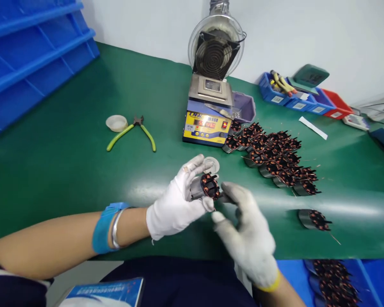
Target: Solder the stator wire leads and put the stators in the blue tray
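Note:
My left hand, in a white glove, is closed around a motor stator, a grey metal cylinder. Its end with black plastic prongs and copper windings faces right. My right hand, gloved in white with a yellow cuff, is beside that wound end, slightly blurred. Its thumb and forefinger are apart, the forefinger close to the stator's edge; whether it touches a wire I cannot tell. Just beyond the stator lies a small clear round dish. A lone stator lies on its side to the right.
A solder pot with a lit display stands behind, below a fan. Several stators lie grouped to its right. Green-handled cutters and a white cap lie left. Blue bins stand far left; a blue tray holds more stators.

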`<control>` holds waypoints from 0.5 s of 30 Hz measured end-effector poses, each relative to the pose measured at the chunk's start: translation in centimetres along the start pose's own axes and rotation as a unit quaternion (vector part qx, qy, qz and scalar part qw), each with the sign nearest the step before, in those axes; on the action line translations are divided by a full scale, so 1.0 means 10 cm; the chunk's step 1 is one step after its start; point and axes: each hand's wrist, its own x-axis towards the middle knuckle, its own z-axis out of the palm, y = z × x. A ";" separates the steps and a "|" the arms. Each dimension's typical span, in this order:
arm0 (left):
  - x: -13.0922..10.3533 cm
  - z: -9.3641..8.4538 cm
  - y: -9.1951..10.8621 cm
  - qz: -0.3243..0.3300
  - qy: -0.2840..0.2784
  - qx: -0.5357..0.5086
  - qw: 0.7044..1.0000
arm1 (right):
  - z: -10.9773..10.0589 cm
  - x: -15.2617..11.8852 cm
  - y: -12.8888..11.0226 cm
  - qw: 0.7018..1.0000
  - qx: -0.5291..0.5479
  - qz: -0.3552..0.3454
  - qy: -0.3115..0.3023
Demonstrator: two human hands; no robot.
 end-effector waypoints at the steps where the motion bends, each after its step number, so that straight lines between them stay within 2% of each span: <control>1: -0.02 0.00 -0.03 0.010 -0.012 0.016 1.000 | 0.11 -0.05 0.01 0.999 -0.027 0.014 -0.028; 4: -0.06 0.01 -0.11 0.046 -0.062 0.114 0.990 | 0.38 -0.14 0.09 1.000 -0.017 0.017 -0.019; 6: -0.07 0.02 -0.12 0.062 -0.078 0.163 0.982 | 0.44 -0.17 0.15 1.000 0.000 -0.007 -0.010; 10: 0.04 -0.05 0.08 0.149 0.006 0.238 0.960 | 0.34 -0.17 0.22 0.998 -0.010 -0.058 -0.034; 11: 0.09 -0.08 0.15 0.165 0.003 0.275 0.947 | 0.30 -0.16 0.22 0.997 -0.012 -0.066 -0.047; 13: 0.19 -0.13 0.30 0.152 -0.068 0.362 0.917 | 0.22 -0.14 0.21 0.994 -0.021 -0.077 -0.074; 15: 0.24 -0.16 0.40 0.102 -0.133 0.425 0.890 | 0.15 -0.13 0.19 0.991 -0.047 -0.089 -0.085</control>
